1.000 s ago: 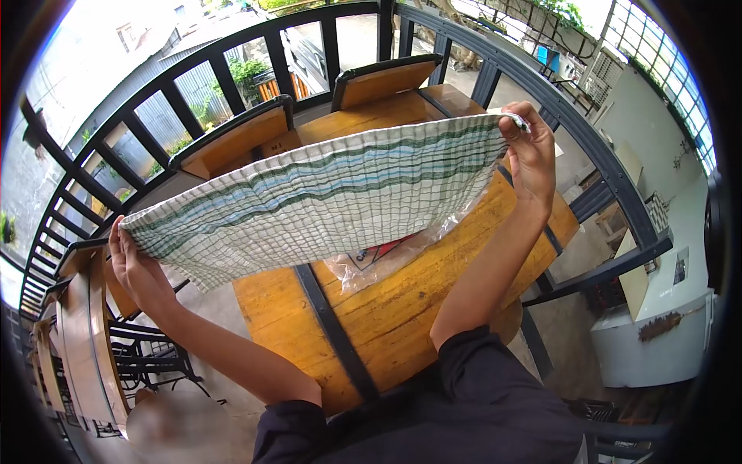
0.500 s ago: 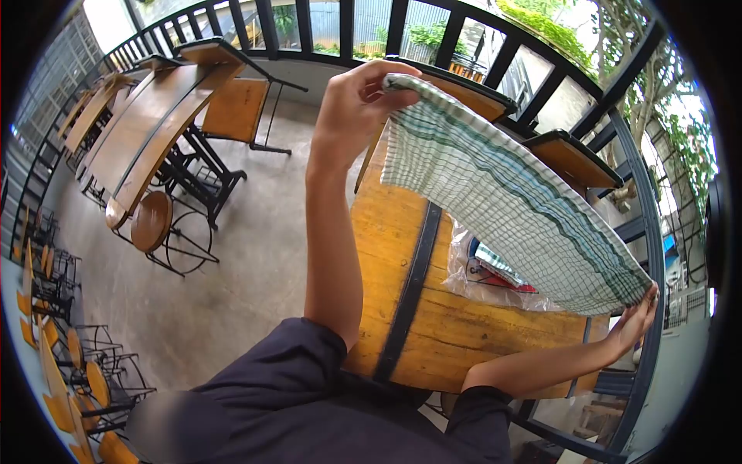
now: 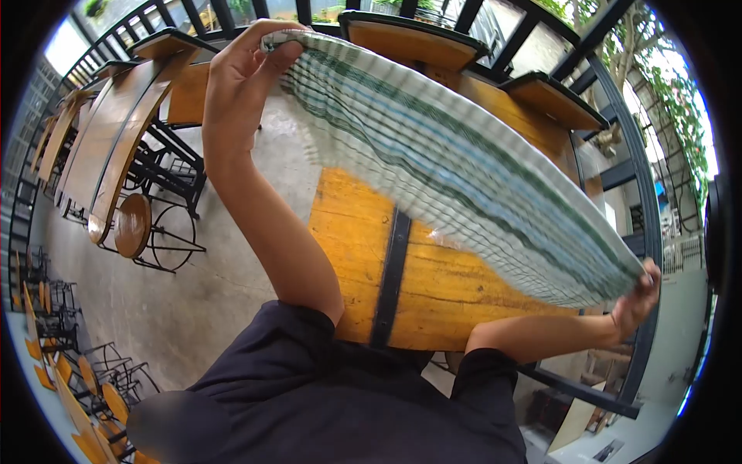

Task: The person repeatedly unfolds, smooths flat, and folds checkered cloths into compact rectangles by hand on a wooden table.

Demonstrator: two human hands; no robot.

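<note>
A white cloth (image 3: 456, 162) with green and blue stripes and a checked weave is stretched in the air between my hands. At upper left, my left hand (image 3: 251, 69) pinches one corner between thumb and fingers. My right hand (image 3: 638, 298), lower and far to the right, is closed on the opposite corner. The top edge slants down from left to right, and the lower part hangs loose. Below it stands a wooden table (image 3: 352, 255) with a dark metal strip (image 3: 393, 278). The cloth hides much of the tabletop; only a bit of clear plastic (image 3: 440, 236) shows at its lower edge.
Wooden chairs (image 3: 413, 40) stand at the table's far side by a black railing (image 3: 514, 39). To the left are another long table (image 3: 127, 139) and a round stool (image 3: 133, 226) on the concrete floor (image 3: 224, 255). Several more seats line the lower left.
My left hand has moved left and up, pulling the cloth wider and tauter. The plastic bag with its folded contents is now mostly covered. My view has shifted slightly.
</note>
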